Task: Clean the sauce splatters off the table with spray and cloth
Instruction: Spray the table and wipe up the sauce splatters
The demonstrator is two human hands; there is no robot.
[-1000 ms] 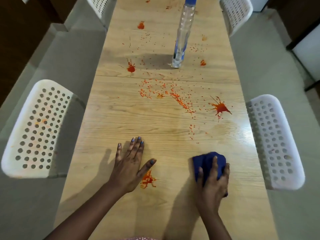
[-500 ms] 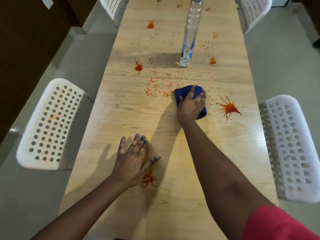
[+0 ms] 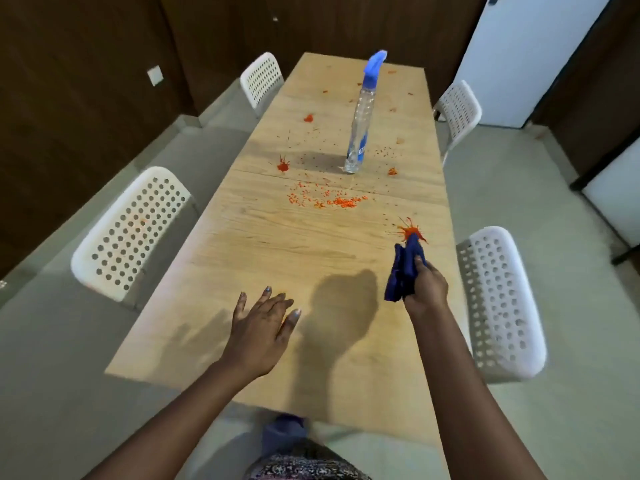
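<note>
The cloth (image 3: 403,271) was held bunched in the right hand (image 3: 424,287), lifted clear of the surface (image 3: 242,258), its upper tip seen just over the big splat (image 3: 410,233) at 2 o'clock. The left hand (image 3: 258,329) was spread wide, fingers straight, low over the near surface; whether it touched could not be told. The spray bottle (image 3: 360,129) was left standing upright at 12 o'clock, well apart from both hands. Speckles (image 3: 329,199) were scattered between bottle and cloth, with a smaller splat (image 3: 283,165) at 11 o'clock and more marks beyond.

For the step in hand, judged to be the wiping of that big splat, the cloth would best be pressed flat and drawn inward in one stroke, so the sauce is gathered, not smeared. A clean fold should be turned out before the speckles are taken. A mist of spray would likely be needed first on the far spots.

A blue label was seen low on the bottle; nothing on it could be read.
</note>
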